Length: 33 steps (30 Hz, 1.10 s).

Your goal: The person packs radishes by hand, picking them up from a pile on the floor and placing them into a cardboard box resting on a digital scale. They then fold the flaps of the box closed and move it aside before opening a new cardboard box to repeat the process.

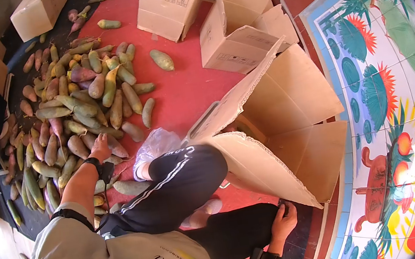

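My left hand (99,148) reaches down onto the right edge of a big pile of long green and reddish root vegetables (82,107). It lies against a pinkish root (116,146), and its fingers are mostly hidden. By my knee, beside the lower corner of the open cardboard box (292,91), is my right hand (284,220). Its fingers are bent round a small dark thing that I cannot make out. Inside the box, partly hidden behind a flap, some roots are visible. Both wrists wear black straps.
Behind the near box stand another open box (231,49) and an upright carton (171,4). A further carton (37,15) is at the upper left. One root (161,60) lies apart on the red mat (185,87). A painted tile wall (347,125) runs along the right.
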Tool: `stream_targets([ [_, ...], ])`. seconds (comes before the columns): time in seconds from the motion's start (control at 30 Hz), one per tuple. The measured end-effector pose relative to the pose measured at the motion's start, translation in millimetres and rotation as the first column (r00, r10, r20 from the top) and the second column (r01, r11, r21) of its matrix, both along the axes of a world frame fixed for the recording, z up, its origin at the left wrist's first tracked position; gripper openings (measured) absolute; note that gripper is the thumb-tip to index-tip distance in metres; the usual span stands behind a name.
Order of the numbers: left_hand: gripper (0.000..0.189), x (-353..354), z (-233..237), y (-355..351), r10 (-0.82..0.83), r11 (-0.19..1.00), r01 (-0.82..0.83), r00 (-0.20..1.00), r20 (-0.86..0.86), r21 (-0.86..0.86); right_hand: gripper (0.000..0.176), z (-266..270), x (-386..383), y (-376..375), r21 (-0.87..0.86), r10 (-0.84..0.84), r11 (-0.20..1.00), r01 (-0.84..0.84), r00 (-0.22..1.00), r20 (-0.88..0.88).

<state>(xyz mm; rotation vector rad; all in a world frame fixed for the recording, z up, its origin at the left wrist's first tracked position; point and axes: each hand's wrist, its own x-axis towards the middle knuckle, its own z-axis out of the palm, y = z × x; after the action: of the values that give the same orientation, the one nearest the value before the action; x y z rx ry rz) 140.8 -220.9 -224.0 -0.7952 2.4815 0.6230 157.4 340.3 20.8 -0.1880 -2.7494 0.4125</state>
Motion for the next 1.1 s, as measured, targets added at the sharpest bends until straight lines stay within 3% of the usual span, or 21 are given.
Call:
stream_targets([
  [0.17, 0.079, -5, -12, -3, 0.035, 0.999, -0.035, 0.999, 0.02, 0.0, 0.014, -3, -3, 2, 0.052, 0.041, 0.998, -0.038, 0.998, -0.042],
  [0.33, 0.061, -11, -15, -8, 0.081, 0.993, -0.071, 0.991, 0.105, -0.098, 0.015, 0, -5, -2, 0.036, 0.013, 0.999, -0.013, 1.0, -0.007],
  [0.47, 0.064, -4, 0, 7, 0.044, 0.989, -0.04, 0.999, 0.028, -0.141, 0.016, -1, -7, -3, -0.004, 0.015, 1.0, -0.015, 1.0, 0.006],
  [0.63, 0.068, 7, -59, 5, -0.047, 0.983, 0.062, 0.995, 0.091, -0.172, 0.017, 0, -9, -6, -0.028, 0.012, 1.0, -0.012, 1.0, 0.013],
  [0.77, 0.064, 9, -7, 24, -0.137, 0.972, 0.157, 0.983, 0.122, -0.175, 0.017, -1, -8, -7, -0.006, 0.031, 0.999, -0.031, 0.999, -0.027],
  [1.03, 0.068, 5, 0, 32, -0.283, 0.927, 0.322, 0.937, 0.204, -0.194, 0.017, -7, -5, 0, -0.001, -0.017, 1.0, 0.017, 0.998, -0.054],
  [1.1, 0.071, -4, 32, 32, -0.328, 0.914, 0.358, 0.929, 0.169, -0.19, 0.016, -8, -5, 0, 0.037, 0.037, 0.999, -0.033, 0.993, -0.113],
])
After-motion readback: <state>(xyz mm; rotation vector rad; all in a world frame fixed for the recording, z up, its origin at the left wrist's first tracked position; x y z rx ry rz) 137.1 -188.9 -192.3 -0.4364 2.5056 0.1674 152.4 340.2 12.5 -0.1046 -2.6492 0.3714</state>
